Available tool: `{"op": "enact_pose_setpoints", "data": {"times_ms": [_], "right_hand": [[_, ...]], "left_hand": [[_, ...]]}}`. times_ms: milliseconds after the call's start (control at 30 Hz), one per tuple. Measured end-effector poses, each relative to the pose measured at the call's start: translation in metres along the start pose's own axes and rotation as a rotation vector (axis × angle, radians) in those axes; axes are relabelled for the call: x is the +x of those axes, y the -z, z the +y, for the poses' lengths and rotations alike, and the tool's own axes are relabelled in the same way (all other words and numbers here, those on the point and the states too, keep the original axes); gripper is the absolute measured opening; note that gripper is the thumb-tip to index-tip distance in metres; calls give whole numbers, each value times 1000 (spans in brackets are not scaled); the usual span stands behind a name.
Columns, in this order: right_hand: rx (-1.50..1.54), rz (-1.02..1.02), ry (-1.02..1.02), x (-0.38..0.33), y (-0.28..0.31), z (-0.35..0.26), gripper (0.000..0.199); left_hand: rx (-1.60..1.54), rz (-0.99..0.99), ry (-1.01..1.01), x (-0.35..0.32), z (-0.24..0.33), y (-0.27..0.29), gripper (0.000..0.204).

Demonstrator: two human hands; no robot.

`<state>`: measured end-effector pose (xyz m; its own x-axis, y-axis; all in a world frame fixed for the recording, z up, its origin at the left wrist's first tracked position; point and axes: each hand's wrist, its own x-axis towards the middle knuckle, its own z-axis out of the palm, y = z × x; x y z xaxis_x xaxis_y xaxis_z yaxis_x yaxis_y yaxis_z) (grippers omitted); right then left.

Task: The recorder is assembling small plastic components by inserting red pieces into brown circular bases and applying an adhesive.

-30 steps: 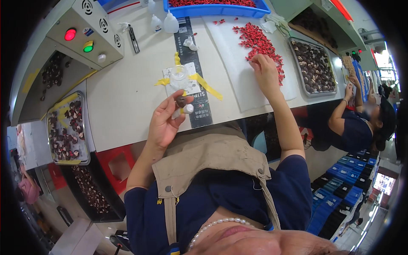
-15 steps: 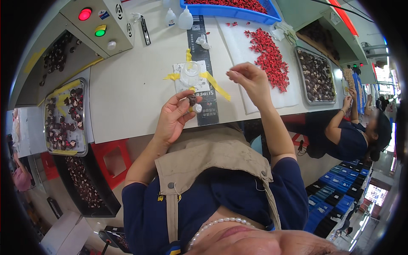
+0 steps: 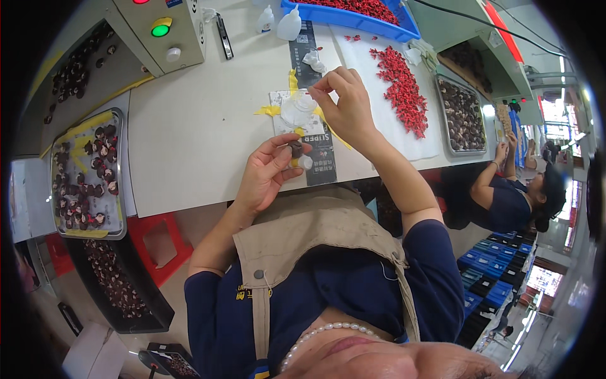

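Note:
My left hand (image 3: 266, 172) pinches a small dark brown, roundish piece (image 3: 295, 150) between thumb and fingers, just above the table's front edge. A small white cap-like thing (image 3: 305, 163) lies beside those fingertips. My right hand (image 3: 346, 104) is closed in a pinch over the clear round dish (image 3: 295, 114). A tiny red piece (image 3: 308, 93) shows at its fingertips, partly covered by them. The dish sits on a white square tile (image 3: 278, 98) held down with yellow tape strips (image 3: 268, 110).
Red pieces (image 3: 404, 95) lie heaped on a white sheet at right, below a blue tray (image 3: 353, 16). Metal trays of dark pieces stand left (image 3: 117, 227) and right (image 3: 440, 107). Two white squeeze bottles (image 3: 290, 25) and a cutter knife (image 3: 223, 38) lie farther back. Another person (image 3: 499, 196) works at right.
My right hand has moved left, from over the white sheet to above the clear dish. My left hand still holds the brown piece. The whole view has shifted slightly.

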<state>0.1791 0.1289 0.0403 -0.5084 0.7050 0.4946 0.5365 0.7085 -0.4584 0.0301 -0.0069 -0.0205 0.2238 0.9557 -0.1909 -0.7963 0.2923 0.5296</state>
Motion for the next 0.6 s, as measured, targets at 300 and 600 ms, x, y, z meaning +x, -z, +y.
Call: {"op": "enact_pose_setpoints", "data": {"times_ms": [300,600], "right_hand": [[-73,-34,-2,1,-5,-3,12],[21,-88,-46,3,-3,-4,11]], "left_hand": [[-9,-62,9,0,2,4,29],[-4,-30,-18,-1,0,0,29]]}}
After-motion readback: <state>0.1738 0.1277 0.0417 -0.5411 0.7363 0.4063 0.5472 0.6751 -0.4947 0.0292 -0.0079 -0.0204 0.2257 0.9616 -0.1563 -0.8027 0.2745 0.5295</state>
